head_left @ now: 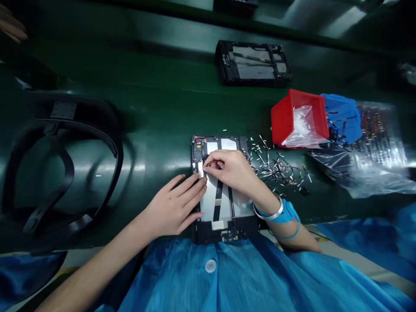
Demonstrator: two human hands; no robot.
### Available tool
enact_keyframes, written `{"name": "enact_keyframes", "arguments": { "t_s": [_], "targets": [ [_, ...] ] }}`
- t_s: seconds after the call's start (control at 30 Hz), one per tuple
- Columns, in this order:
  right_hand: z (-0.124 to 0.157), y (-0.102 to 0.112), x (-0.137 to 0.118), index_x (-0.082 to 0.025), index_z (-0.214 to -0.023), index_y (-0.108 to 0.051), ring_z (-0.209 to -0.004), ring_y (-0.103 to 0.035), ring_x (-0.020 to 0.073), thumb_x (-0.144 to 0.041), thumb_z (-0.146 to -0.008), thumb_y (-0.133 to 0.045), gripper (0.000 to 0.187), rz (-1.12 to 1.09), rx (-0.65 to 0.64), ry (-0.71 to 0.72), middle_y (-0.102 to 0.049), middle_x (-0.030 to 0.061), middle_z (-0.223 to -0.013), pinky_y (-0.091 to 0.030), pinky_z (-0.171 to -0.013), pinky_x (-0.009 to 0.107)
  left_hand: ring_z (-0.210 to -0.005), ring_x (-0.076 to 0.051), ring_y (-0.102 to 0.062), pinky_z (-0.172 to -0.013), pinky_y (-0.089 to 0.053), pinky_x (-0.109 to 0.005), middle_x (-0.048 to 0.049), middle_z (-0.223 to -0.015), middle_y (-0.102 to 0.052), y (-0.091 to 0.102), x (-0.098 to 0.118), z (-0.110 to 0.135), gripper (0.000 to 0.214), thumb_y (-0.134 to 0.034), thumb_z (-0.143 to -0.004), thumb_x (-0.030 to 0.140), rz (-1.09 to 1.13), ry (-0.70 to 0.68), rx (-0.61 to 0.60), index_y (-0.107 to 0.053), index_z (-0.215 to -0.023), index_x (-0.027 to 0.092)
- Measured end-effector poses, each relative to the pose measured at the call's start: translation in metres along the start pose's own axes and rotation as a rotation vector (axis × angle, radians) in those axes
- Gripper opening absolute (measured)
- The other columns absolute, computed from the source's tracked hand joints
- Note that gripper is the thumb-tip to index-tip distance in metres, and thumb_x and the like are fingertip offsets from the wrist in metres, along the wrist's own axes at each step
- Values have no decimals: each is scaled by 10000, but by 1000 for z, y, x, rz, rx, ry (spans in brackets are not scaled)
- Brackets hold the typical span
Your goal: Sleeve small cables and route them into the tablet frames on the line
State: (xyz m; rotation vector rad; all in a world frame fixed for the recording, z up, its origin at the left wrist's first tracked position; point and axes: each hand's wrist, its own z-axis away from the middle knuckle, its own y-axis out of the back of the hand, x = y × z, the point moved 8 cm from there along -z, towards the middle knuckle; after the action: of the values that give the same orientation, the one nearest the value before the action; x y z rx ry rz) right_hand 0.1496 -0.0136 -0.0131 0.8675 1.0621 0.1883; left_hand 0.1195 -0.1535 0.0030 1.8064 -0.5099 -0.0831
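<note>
An electronic device's inner frame (pixel 242 207), black-edged with a silvery middle and dark ribbon cables, lies at the bench's front edge. Across its left side rests my left hand (pixel 175 203), palm down with the fingers stretched out. My right hand (pixel 229 169) is over the upper part of the frame, thumb and forefinger pinched together close to the left fingertips. Whatever sits in that pinch is too small to make out. To the right of the frame, thin short cables (pixel 281 171) and small white pieces lie in a loose heap.
A red bin (pixel 281 121) with a plastic bag in it adjoins a blue bin (pixel 346 115). Clear bags of parts (pixel 380 147) lie at right. Another stack of device frames (pixel 253 63) stands farther back. A black strapped headset (pixel 113 143) occupies the left.
</note>
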Motion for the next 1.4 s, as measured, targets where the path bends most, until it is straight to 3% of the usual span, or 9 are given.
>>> {"name": "enact_keyframes", "arguments": {
  "t_s": [0.1, 0.23, 0.47, 0.67, 0.83, 1.0, 1.1, 1.2, 1.4],
  "targets": [
    [1, 5, 0, -187, -796, -674, -554, -446, 71, -142, -744, -677, 69, -9, 22, -1, -562, -62, -600, -344, -587, 223, -1173, -287, -575, -998, -403, -419, -131, -1239, -653, 1, -2, -5, 430, -373, -988, 340, 12, 6, 20, -643, -1193, 76],
    [20, 38, -4, -204, -1009, -660, -560, -468, 80, -176, -805, -617, 210, -12, 273, 30, -563, -65, -617, -364, -582, 221, -1166, -281, -579, -969, -427, -419, -131, -1256, -643, -1, -10, -12, 399, -404, -973, 315, 39, 48, 43, -615, -1232, 98],
    [88, 65, 15, -193, -876, -686, -538, -521, 98, -292, -882, -549, 169, 195, 445, 24, -616, -22, -620, -394, -541, 220, -1258, -276, -509, -975, -430, -427, -99, -1306, -614, 5, -26, -22, 348, -468, -950, 208, 209, 160, 124, -555, -1281, 152],
    [126, 34, 50, -137, -1261, -567, -496, -585, 148, -436, -936, -447, 458, 464, 414, -58, -636, 0, -612, -396, -463, 244, -1271, -259, -474, -1073, -358, -483, -79, -1378, -531, 17, -20, 26, 356, -480, -950, 238, 261, 800, 437, -553, -1297, 265],
    [131, 22, 46, -102, -1360, -480, -587, -637, 177, -472, -951, -402, 557, 342, 425, 45, -669, 47, -681, -479, -516, 268, -1299, -288, -444, -1090, -355, -506, -63, -1392, -518, -11, 18, 49, 410, -579, -888, 356, 471, 1000, 359, -582, -1293, 292],
    [122, 39, 23, -132, -1371, -466, -553, -577, 138, -435, -958, -403, 516, 38, 460, 166, -633, 14, -687, -478, -505, 246, -1321, -285, -460, -1090, -398, -368, -19, -1390, -546, 7, 14, 57, 570, -724, -749, 374, 981, 1268, 635, -591, -1300, 313],
    [118, 50, 12, -193, -1434, -374, -584, -569, 114, -383, -967, -401, 505, -179, 542, 280, -642, 0, -767, -478, -510, 224, -1248, -281, -538, -998, -480, -301, -24, -1337, -595, 21, -12, 49, 618, -762, -671, 325, 1202, 1338, 903, -615, -1270, 280],
    [117, 55, 16, -232, -1419, -386, -607, -564, 101, -282, -950, -450, 476, -243, 674, 337, -656, -4, -821, -481, -527, 215, -1167, -251, -600, -944, -514, -276, -32, -1241, -652, 34, -66, 28, 565, -732, -653, 224, 1173, 1342, 1090, -641, -1211, 241],
    [115, 51, 28, -207, -1171, -608, -541, -561, 98, -164, -882, -534, 301, -214, 708, 381, -666, -13, -727, -491, -509, 209, -1035, -191, -639, -860, -546, -324, -71, -1214, -621, 55, -205, -37, 380, -579, -870, 145, 929, 1436, 1066, -556, -1247, 189]
  ]
}}
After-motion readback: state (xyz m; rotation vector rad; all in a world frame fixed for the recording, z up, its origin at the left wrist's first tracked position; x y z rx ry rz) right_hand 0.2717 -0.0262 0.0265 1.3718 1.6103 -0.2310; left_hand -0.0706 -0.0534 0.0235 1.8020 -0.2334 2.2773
